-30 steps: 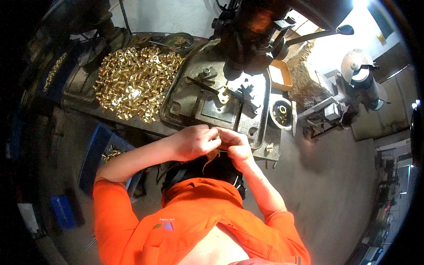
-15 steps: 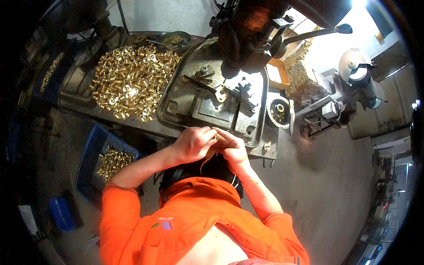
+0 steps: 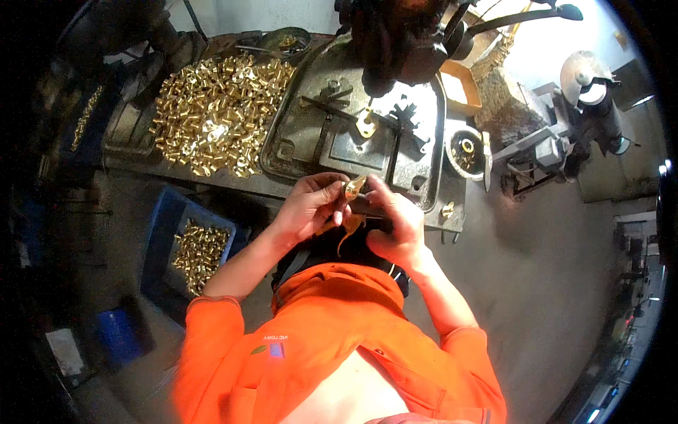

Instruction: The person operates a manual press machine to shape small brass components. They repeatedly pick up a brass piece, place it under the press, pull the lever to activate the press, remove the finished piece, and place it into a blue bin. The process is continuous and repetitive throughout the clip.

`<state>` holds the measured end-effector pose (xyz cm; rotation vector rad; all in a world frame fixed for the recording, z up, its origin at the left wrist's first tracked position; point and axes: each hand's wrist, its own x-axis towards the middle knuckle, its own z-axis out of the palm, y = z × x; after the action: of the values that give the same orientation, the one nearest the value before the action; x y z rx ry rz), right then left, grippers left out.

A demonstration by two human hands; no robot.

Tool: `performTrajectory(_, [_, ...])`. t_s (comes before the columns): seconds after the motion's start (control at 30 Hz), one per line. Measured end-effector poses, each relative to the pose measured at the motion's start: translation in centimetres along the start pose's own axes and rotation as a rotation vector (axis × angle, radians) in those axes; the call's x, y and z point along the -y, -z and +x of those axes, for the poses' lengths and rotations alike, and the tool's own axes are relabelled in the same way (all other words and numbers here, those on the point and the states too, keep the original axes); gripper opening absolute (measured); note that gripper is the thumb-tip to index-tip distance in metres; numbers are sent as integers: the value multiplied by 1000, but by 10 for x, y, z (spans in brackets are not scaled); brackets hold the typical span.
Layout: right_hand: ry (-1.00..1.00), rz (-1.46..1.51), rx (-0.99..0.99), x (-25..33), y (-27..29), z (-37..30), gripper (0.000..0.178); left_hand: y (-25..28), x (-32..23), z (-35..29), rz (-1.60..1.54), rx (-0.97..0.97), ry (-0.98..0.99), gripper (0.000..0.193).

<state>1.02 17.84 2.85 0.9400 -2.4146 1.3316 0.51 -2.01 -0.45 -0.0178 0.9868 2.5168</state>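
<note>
A shiny brass fitting (image 3: 354,187) with a flange sits pinched between the thumb and fingers of my left hand (image 3: 308,206), just in front of the bench edge. My right hand (image 3: 401,220) is beside it, fingertips at or very near the fitting's right side. Its thumb stands apart from the fingers, lower down. Beyond both hands lies the drill press table (image 3: 293,152), where another flanged brass piece (image 3: 366,124) rests by dark clamping bars (image 3: 332,107). The drill press head (image 3: 395,49) hangs above that piece.
A large heap of brass fittings (image 3: 219,116) covers the bench's left side. Below it stands a blue bin (image 3: 159,244) with more fittings. One loose fitting (image 3: 447,209) sits at the bench's right corner, near a round bowl (image 3: 465,152). A grinder (image 3: 590,88) stands farther right.
My hands have drawn apart a little, and the fitting now shows in my left fingers. The right thumb has moved away from its fingers. The whole view has shifted slightly.
</note>
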Motion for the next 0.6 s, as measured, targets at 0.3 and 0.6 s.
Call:
performTrajectory(0.3, [-23, -295, 8, -9, -5, 3, 86, -7, 3, -1, -169, -7, -36, 22])
performTrajectory(0.6, [104, -361, 167, 10, -21, 3, 93, -2, 7, 3, -177, -8, -23, 19])
